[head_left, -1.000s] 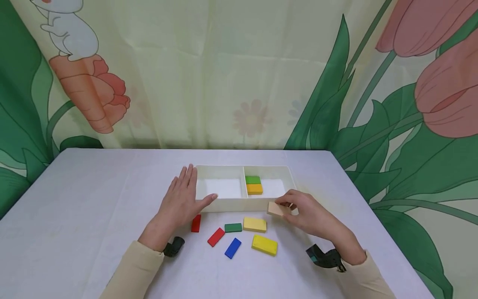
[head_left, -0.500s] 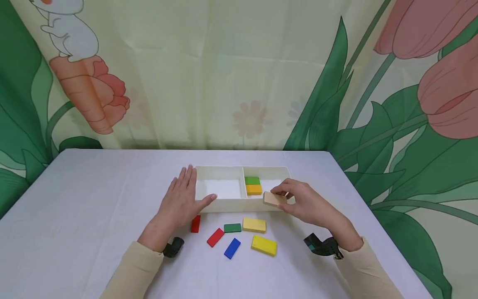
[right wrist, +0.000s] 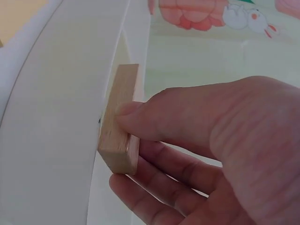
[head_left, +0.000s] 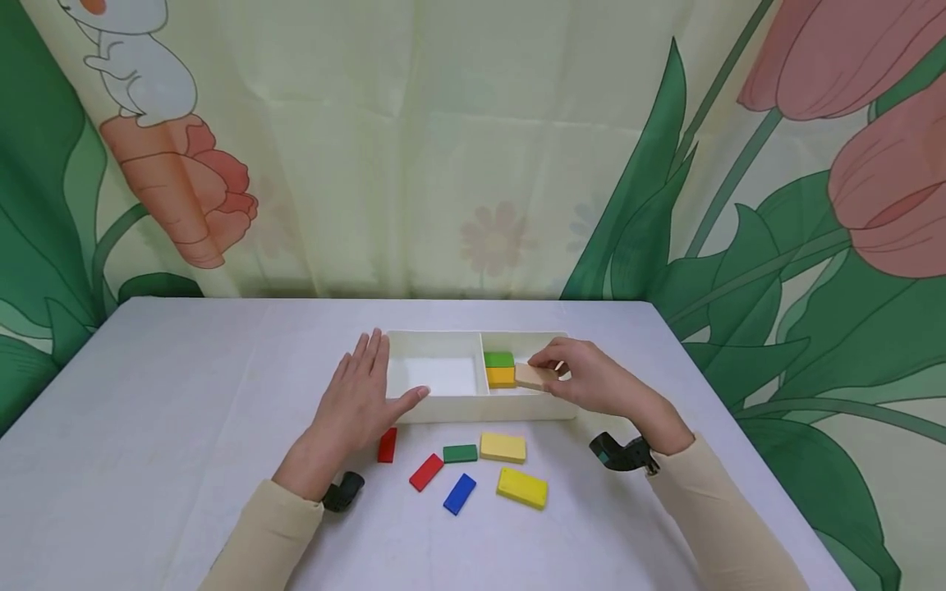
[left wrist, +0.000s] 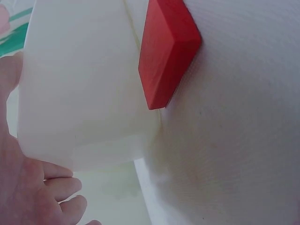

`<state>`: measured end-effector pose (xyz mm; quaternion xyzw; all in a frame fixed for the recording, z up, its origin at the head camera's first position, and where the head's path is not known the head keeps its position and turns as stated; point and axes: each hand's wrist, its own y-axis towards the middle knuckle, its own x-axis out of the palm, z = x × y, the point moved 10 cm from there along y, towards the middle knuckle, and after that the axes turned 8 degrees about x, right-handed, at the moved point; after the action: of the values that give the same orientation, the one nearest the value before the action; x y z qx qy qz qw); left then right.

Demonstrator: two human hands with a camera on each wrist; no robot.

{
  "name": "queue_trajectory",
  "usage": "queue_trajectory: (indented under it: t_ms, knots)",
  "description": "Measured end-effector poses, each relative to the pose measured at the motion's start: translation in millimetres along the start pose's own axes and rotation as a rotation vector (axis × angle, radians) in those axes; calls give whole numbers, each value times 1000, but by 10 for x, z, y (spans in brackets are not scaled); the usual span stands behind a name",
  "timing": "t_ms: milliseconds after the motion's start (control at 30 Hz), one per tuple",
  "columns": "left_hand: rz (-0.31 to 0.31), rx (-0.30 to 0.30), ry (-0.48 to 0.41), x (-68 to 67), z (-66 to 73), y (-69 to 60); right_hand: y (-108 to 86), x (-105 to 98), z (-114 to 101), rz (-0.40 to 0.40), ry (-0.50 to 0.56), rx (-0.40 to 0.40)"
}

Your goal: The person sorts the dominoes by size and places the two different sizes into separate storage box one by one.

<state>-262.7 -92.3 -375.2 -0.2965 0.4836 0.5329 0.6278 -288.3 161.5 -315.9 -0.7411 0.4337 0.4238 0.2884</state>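
My right hand (head_left: 594, 377) pinches a plain wooden block (right wrist: 119, 117) between thumb and fingers. The block is at the right compartment of a white two-part box (head_left: 451, 409), just right of an orange block (head_left: 501, 377). Behind the orange one lies a green block (head_left: 498, 359). Whether the wooden block touches the box floor I cannot tell. Against the box's left end rests my left hand (head_left: 355, 394), its fingers straight and its thumb over the front left corner. A red block (left wrist: 168, 51) lies by the box's front wall, near the left wrist.
In front of the box lie another red block (head_left: 426, 473), a dark green block (head_left: 461, 453), a blue block (head_left: 460, 494), a pale yellow block (head_left: 503, 447) and a bright yellow block (head_left: 522, 487). A white cloth covers the table (head_left: 185, 427); a printed curtain (head_left: 414, 164) hangs behind.
My right hand has carried the wooden block from in front of the box's front wall, up and away from me, to the right compartment beside the orange block. The left hand has stayed put.
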Motion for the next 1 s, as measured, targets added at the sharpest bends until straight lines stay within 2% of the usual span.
queue_trajectory:
  t_ms: [167, 400, 733, 1000]
  knots:
    - [7, 1, -3, -2, -5, -3, 128, 57, 51, -52, -7, -2]
    - [11, -2, 0, -2, -15, -8, 241, 151, 31, -129, -41, -58]
    - [9, -7, -2, 9, -9, -16, 386, 371, 159, -271, -83, -32]
    - [13, -8, 2, -6, -6, -19, 447, 456, 161, -296, -93, -36]
